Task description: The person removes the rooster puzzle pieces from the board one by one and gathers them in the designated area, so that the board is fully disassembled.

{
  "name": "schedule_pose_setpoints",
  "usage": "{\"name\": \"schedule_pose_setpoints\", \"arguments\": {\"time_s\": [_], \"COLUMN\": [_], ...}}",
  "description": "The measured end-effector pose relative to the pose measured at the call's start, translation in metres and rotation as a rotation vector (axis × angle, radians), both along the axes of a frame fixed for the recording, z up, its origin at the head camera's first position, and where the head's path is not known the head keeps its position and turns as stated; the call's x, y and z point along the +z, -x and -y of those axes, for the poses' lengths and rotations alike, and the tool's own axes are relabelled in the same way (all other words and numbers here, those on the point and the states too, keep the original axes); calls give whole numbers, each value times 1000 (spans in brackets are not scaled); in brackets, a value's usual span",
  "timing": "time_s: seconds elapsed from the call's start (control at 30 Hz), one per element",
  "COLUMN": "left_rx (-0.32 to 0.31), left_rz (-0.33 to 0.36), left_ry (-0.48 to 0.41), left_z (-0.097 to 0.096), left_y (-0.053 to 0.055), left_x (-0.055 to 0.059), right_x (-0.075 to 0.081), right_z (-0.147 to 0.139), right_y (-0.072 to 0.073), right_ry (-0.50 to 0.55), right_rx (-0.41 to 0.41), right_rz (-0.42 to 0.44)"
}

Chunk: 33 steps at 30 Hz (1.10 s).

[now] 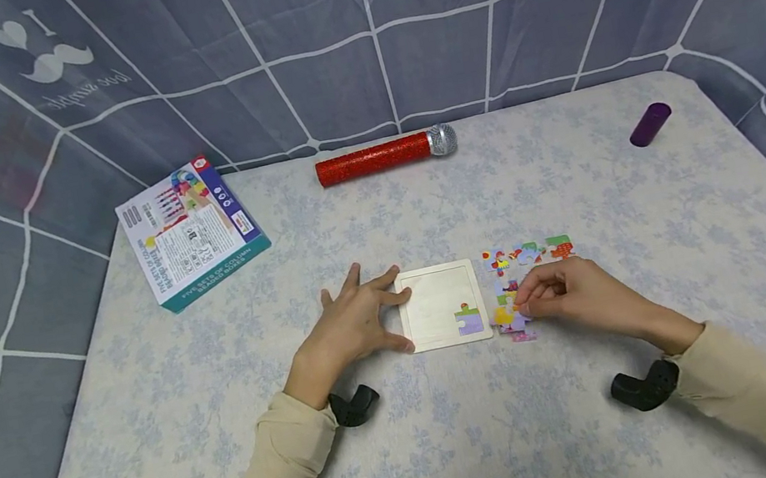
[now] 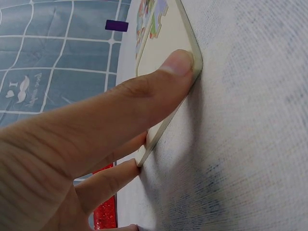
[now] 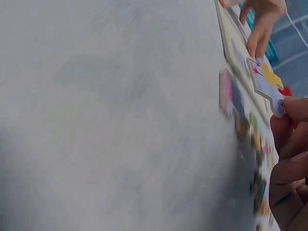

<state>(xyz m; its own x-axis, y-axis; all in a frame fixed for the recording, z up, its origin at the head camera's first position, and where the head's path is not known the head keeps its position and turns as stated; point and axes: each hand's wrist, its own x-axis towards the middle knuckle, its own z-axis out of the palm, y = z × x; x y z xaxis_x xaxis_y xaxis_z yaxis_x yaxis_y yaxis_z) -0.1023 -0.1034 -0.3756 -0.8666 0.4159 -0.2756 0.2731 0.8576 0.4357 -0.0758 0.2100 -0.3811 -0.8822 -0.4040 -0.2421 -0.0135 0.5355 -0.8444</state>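
Observation:
A square pale wooden puzzle tray (image 1: 427, 275) lies on the table with one green and lavender puzzle piece (image 1: 469, 322) in its lower right corner. With fingers spread, my left hand (image 1: 347, 321) rests on the tray's left edge; in the left wrist view its thumb (image 2: 178, 65) presses on a corner. My right hand (image 1: 582, 292) pinches a yellow and lavender puzzle piece (image 3: 267, 86) between thumb and index finger, raised above the table just right of the tray. Several loose colourful pieces (image 1: 528, 253) lie beyond and beneath that hand.
At the back left lies a teal and white box (image 1: 199, 227). A red glittery microphone (image 1: 377, 158) is at the back middle, and a dark purple cylinder (image 1: 650, 124) at the back right. Blue-grey curtain fabric (image 1: 342, 85) hangs behind the floral-covered table (image 1: 463, 445).

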Motion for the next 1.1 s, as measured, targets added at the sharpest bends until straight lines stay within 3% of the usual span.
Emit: {"name": "schedule_pose_setpoints", "arguments": {"time_s": [0.43,1.1], "left_rx": [2,5], "left_rz": [16,30], "left_ry": [5,4], "left_z": [2,1], "left_y": [1,1], "left_x": [2,2], "right_x": [-3,-6], "right_z": [-43,-37], "right_y": [-11,-12], "right_ry": [-90,-229], "right_rx": [-51,-63], "right_rz": [20,-119]}}
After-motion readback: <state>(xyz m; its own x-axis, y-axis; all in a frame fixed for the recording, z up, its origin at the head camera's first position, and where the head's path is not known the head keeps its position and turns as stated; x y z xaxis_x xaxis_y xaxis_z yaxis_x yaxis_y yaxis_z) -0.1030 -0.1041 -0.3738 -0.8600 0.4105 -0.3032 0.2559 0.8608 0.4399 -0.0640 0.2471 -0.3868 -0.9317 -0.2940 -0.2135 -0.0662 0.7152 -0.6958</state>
